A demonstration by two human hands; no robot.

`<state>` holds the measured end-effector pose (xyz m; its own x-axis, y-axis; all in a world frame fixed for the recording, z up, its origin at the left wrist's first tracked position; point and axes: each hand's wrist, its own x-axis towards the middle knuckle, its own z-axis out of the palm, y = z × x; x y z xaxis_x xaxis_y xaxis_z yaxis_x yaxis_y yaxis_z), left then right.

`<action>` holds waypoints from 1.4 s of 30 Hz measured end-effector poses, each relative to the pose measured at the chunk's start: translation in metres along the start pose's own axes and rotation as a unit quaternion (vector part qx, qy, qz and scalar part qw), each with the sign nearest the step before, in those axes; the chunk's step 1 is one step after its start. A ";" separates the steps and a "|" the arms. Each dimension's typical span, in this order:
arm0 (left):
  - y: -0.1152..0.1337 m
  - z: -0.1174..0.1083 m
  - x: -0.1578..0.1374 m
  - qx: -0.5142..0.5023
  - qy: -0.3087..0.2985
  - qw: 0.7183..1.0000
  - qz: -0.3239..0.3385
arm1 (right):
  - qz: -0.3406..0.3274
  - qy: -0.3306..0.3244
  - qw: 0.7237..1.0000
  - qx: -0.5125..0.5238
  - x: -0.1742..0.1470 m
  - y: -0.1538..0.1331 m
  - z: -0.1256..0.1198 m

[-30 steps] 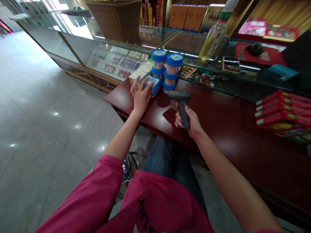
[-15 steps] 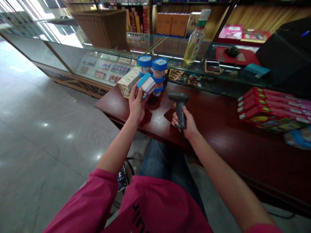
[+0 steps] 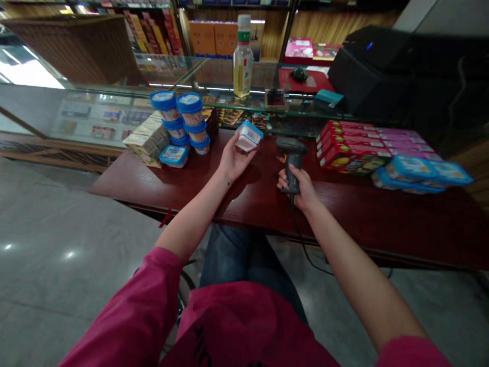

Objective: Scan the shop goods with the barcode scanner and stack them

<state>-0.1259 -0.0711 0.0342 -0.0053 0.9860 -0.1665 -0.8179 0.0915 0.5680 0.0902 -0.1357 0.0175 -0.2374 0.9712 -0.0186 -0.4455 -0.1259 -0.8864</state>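
Observation:
My left hand [image 3: 236,159] is closed around a small tub with a blue lid [image 3: 249,136], tilted so that its barcode side shows, above the dark wooden counter. My right hand [image 3: 300,187] grips the handle of a grey barcode scanner [image 3: 292,153], its head pointing left toward the tub, with a cable hanging below. To the left of the left hand, a rectangular blue-lidded tub [image 3: 173,156] sits on the counter. Behind it stand stacked round tubs with blue lids [image 3: 190,103], beside a pale patterned box [image 3: 147,137].
Red juice-type cartons [image 3: 347,150] and stacked blue-lidded tubs [image 3: 414,168] lie on the counter [image 3: 344,219] at right. On the glass case stand a bottle of yellow liquid [image 3: 243,61] and a wicker basket [image 3: 76,46]. A black machine [image 3: 405,76] is at back right.
My left hand has carried the tub rightward, away from the stacks and nearer the scanner, turning its barcode into view. The camera view has swung right; the scanner remains in my right hand.

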 end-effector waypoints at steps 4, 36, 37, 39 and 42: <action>-0.032 0.010 0.024 0.038 0.008 0.999 0.004 | -0.008 0.000 1.000 -0.012 -0.008 -0.006 -0.009; -0.038 0.031 -0.020 0.086 -0.090 0.991 -0.055 | -0.095 0.080 0.992 -0.018 -0.066 -0.029 -0.047; -0.039 0.037 -0.025 0.086 -0.102 0.989 -0.067 | -0.114 0.100 0.988 -0.024 -0.076 -0.036 -0.055; -0.046 0.051 -0.033 0.093 -0.124 0.984 -0.091 | -0.152 0.145 0.977 -0.034 -0.096 -0.051 -0.075; -0.068 0.082 -0.041 0.135 -0.155 0.974 -0.096 | -0.216 0.228 0.948 -0.045 -0.118 -0.078 -0.111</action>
<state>-0.0224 -0.1067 0.0687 0.3416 0.9378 -0.0627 -0.6059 0.2707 0.7481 0.2489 -0.2180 0.0369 0.3572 0.9173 0.1760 -0.3357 0.3019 -0.8923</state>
